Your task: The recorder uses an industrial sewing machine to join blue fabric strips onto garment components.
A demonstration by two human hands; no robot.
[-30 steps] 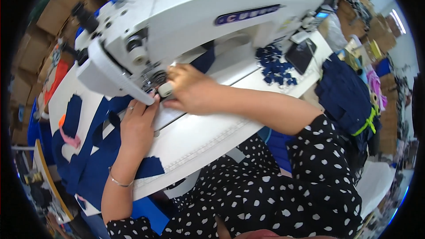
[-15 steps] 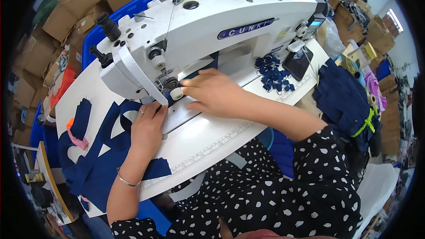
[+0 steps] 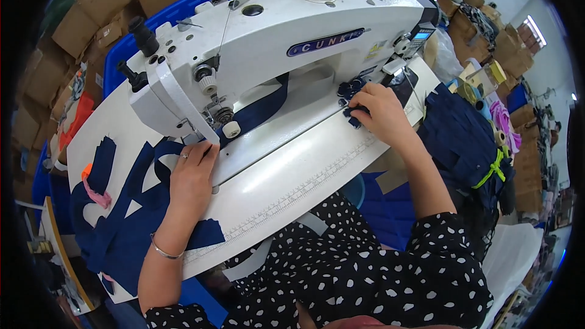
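A white industrial sewing machine [image 3: 286,42] stands on a white table [image 3: 292,176]. A navy fabric strip [image 3: 262,109] runs under its arm toward the needle. My left hand [image 3: 194,173] lies flat on the navy fabric next to the presser foot, with a ring and a thin bracelet showing. My right hand [image 3: 378,109] has reached to the right end of the machine bed and closes on small navy fabric pieces [image 3: 350,91] from a pile there. More navy strips [image 3: 122,207] spread over the table's left part.
A pink and orange object [image 3: 91,186] lies among the strips at the left. A bundle of navy cloth tied with a green band [image 3: 469,146] sits to the right. Cardboard boxes [image 3: 79,18] and a blue crate [image 3: 177,6] stand behind the machine.
My right hand left the needle area and moved right to the pile of small navy pieces. My left hand stayed on the fabric by the presser foot.
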